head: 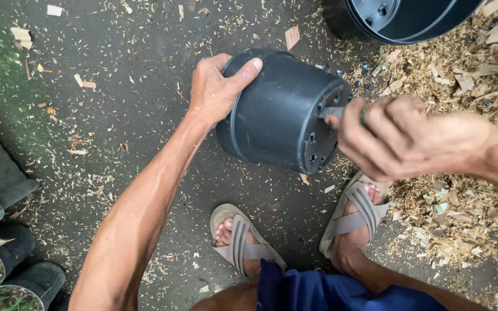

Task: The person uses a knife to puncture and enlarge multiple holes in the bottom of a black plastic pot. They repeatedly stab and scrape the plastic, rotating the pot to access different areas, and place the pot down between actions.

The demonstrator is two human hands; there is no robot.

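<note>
I am steadying a black plastic pot on its side above the ground, my left hand clamped on its rim. It seems light and thin-walled, best gripped at the stiffer rim. My right hand is closed on a slim tool touching the pot's holed base.

Dark ground strewn with fine wood chips; thicker pile of shavings from 1 to 4 o'clock; green tinge at 10 o'clock; soft, even daylight
</note>
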